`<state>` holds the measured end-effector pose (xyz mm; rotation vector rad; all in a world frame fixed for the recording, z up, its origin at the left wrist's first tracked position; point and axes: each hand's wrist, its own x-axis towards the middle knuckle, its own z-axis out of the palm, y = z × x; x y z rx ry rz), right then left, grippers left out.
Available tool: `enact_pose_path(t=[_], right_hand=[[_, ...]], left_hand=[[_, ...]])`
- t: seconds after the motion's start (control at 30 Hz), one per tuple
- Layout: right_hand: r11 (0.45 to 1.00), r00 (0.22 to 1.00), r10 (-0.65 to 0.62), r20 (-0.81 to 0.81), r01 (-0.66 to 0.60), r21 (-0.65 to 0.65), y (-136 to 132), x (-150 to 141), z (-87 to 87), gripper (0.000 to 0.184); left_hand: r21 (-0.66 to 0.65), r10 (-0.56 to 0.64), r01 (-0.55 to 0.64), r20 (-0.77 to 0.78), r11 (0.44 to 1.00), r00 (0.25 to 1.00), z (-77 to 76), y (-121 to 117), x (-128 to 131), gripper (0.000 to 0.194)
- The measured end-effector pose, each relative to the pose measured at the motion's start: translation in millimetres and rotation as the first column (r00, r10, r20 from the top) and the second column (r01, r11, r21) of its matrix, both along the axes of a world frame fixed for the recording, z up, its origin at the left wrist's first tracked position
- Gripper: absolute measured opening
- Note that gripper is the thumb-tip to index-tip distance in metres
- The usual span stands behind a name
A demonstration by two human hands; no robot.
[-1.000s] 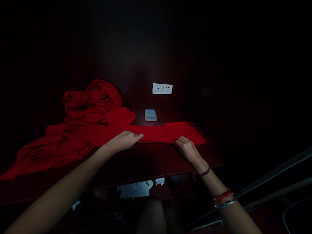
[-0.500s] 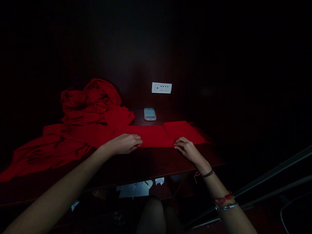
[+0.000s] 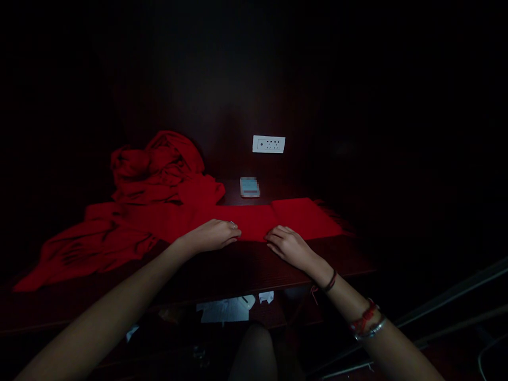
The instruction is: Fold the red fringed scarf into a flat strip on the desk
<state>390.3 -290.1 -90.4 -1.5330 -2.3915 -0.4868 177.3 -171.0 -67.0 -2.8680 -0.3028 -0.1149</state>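
A long red scarf (image 3: 254, 219) with a fringe at its right end lies across a dark wooden desktop. Its right part is laid flat and folded into a band, while the left part is loose and heaped up. My left hand (image 3: 216, 234) pinches the near edge of the band, a ring on one finger. A short way to the right, my right hand (image 3: 289, 246) has its fingers closed on the same near edge, left of the fringed end. The fingertips of both hands are partly hidden against the cloth.
Behind the scarf lies a small pale, blurred-out box or card (image 3: 250, 187). A white socket plate (image 3: 269, 144) is on the dark back wall. Papers (image 3: 224, 310) and a crumpled white scrap (image 3: 266, 297) lie on a lower shelf. The surroundings are very dark.
My right hand has slid left along the scarf's near edge, closer to my left hand. The left hand stays on the cloth. The whole view has shifted slightly.
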Motion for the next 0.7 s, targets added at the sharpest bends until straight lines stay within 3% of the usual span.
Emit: enact_pose_path(t=[0.2,0.47,0.7], right_hand=[[0.999,0.995,-0.047,0.085,0.046,0.015,5,-4,-6.6,0.022],[1.000,0.997,-0.018,0.073,0.018,0.006,16,-26,1.7,0.019],[1.000,0.999,-0.024,-0.049,0.024,0.000,24,-32,-5.0,0.018]], left_hand=[[0.042,0.016,-0.015,-0.017,0.999,1.000,2.2,-2,0,0.019],[0.001,0.042,-0.042,-0.002,0.999,0.999,1.4,0,0,0.020],[-0.067,0.069,-0.067,0.027,0.996,0.997,9.3,-3,-4,0.015]])
